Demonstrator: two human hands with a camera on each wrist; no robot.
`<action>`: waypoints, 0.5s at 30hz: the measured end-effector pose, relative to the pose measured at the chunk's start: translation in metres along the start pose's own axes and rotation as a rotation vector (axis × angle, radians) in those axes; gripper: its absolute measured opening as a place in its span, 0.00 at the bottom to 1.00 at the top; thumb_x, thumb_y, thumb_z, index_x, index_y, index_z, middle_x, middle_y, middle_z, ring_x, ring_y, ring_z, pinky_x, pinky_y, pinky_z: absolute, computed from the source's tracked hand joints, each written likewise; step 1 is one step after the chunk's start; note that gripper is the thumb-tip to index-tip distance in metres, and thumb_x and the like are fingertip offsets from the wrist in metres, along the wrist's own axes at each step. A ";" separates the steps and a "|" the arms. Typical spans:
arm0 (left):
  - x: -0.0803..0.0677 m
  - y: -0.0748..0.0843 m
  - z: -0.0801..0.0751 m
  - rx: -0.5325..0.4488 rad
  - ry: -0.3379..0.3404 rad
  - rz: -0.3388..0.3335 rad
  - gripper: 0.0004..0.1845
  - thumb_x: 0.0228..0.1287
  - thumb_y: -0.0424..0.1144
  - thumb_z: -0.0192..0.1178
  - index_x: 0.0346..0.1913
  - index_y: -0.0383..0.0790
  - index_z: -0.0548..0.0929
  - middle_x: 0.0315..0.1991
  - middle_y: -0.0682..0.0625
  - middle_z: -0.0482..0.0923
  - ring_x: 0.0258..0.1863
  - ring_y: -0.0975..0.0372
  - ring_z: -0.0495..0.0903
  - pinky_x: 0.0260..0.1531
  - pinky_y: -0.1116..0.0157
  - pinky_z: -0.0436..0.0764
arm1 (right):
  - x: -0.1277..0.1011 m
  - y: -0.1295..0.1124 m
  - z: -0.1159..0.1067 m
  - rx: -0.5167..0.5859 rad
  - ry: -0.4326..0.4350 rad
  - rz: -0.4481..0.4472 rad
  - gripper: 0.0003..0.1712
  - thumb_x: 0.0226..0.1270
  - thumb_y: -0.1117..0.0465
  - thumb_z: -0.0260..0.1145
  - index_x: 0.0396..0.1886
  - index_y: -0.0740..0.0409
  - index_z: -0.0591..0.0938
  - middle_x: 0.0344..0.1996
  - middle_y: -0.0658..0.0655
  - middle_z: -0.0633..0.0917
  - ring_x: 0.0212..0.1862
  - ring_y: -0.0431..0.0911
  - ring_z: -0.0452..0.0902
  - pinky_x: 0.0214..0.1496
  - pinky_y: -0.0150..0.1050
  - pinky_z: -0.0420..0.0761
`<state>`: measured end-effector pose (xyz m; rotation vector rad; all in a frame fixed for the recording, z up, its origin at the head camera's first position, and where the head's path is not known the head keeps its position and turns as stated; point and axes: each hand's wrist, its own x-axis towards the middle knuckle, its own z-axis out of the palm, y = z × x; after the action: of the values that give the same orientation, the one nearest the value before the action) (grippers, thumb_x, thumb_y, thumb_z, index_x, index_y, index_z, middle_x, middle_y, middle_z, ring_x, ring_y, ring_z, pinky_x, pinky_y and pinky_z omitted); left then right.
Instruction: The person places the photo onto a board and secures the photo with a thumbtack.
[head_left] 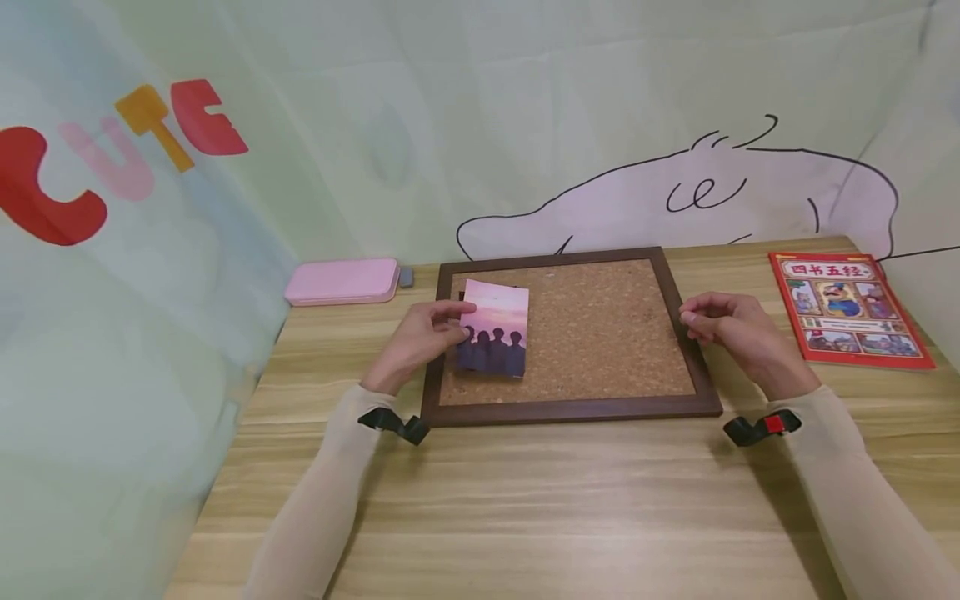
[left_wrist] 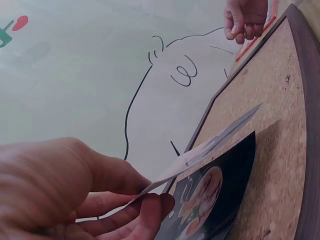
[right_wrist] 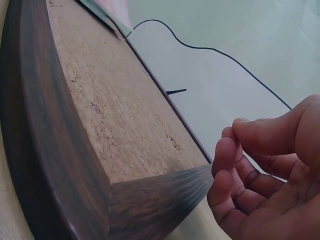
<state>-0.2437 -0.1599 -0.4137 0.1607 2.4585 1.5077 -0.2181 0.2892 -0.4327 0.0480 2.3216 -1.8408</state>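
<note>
My left hand (head_left: 423, 337) pinches the left edge of a photo card (head_left: 495, 321) between thumb and fingers. The card has a pink sunset with dark silhouettes, and it is held tilted over a cork board (head_left: 600, 333) in a dark wooden frame. In the left wrist view a second, dark card with a picture of a food bowl (left_wrist: 205, 200) is at the board, mostly behind the first in the head view. By the frame's right side is my right hand (head_left: 731, 329), fingers curled and thumb tip against the forefinger. Nothing shows between those fingertips (right_wrist: 240, 122).
A pink pencil case (head_left: 345, 281) lies at the back left, with a small grey block (head_left: 407, 277) beside it. To the right is a red-bordered book (head_left: 847, 308). Fabric with drawings (head_left: 600, 100) hangs behind the wooden table (head_left: 525, 517).
</note>
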 end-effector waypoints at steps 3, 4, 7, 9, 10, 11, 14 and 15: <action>0.002 0.004 0.005 -0.009 -0.016 0.006 0.21 0.65 0.31 0.62 0.60 0.44 0.82 0.55 0.44 0.79 0.39 0.59 0.80 0.38 0.62 0.79 | 0.000 0.000 0.001 0.012 -0.001 -0.004 0.20 0.73 0.59 0.64 0.52 0.73 0.75 0.31 0.42 0.82 0.35 0.37 0.78 0.38 0.32 0.79; 0.002 0.004 0.006 -0.014 -0.021 0.009 0.21 0.64 0.31 0.62 0.61 0.44 0.82 0.55 0.45 0.79 0.38 0.59 0.80 0.37 0.63 0.78 | 0.000 0.000 0.001 0.011 -0.004 -0.007 0.19 0.73 0.60 0.64 0.52 0.73 0.76 0.31 0.42 0.82 0.34 0.38 0.78 0.38 0.33 0.79; 0.002 0.005 0.010 -0.050 -0.041 0.015 0.22 0.64 0.29 0.61 0.62 0.43 0.81 0.56 0.44 0.79 0.38 0.59 0.82 0.35 0.63 0.77 | 0.001 0.000 0.003 0.010 -0.010 -0.012 0.17 0.73 0.61 0.64 0.50 0.73 0.76 0.30 0.42 0.82 0.33 0.38 0.77 0.37 0.33 0.78; 0.000 0.009 0.013 -0.067 -0.053 0.014 0.23 0.64 0.28 0.61 0.62 0.41 0.80 0.57 0.43 0.80 0.40 0.55 0.83 0.33 0.64 0.75 | 0.001 0.002 0.002 0.004 -0.010 -0.009 0.18 0.73 0.61 0.64 0.51 0.73 0.76 0.30 0.42 0.81 0.33 0.38 0.77 0.37 0.33 0.78; 0.000 0.010 0.015 -0.080 -0.059 0.024 0.23 0.64 0.27 0.61 0.63 0.39 0.80 0.57 0.42 0.80 0.41 0.53 0.84 0.32 0.65 0.75 | 0.001 0.002 0.002 0.000 -0.011 -0.003 0.18 0.73 0.61 0.64 0.51 0.73 0.75 0.31 0.42 0.81 0.34 0.38 0.77 0.37 0.33 0.78; 0.001 0.011 0.017 -0.087 -0.062 0.034 0.23 0.65 0.27 0.60 0.63 0.38 0.80 0.57 0.41 0.79 0.41 0.51 0.84 0.30 0.65 0.74 | 0.001 0.002 0.002 -0.003 -0.009 0.006 0.19 0.73 0.60 0.64 0.52 0.73 0.75 0.31 0.42 0.81 0.34 0.38 0.77 0.38 0.33 0.78; 0.003 0.015 0.022 -0.094 -0.064 0.056 0.22 0.65 0.27 0.60 0.63 0.37 0.80 0.57 0.41 0.79 0.43 0.47 0.84 0.30 0.64 0.77 | 0.000 0.003 0.000 -0.013 -0.005 0.027 0.21 0.74 0.58 0.64 0.54 0.72 0.74 0.33 0.41 0.81 0.35 0.38 0.77 0.39 0.33 0.78; 0.006 0.012 0.024 -0.099 -0.061 0.068 0.22 0.65 0.28 0.61 0.62 0.38 0.80 0.57 0.42 0.79 0.43 0.48 0.85 0.34 0.61 0.80 | 0.000 0.003 0.000 -0.012 -0.006 0.030 0.21 0.73 0.57 0.64 0.54 0.71 0.74 0.33 0.41 0.81 0.35 0.38 0.77 0.39 0.33 0.78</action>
<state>-0.2436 -0.1318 -0.4142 0.2708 2.3476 1.6235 -0.2180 0.2902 -0.4351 0.0753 2.3150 -1.8101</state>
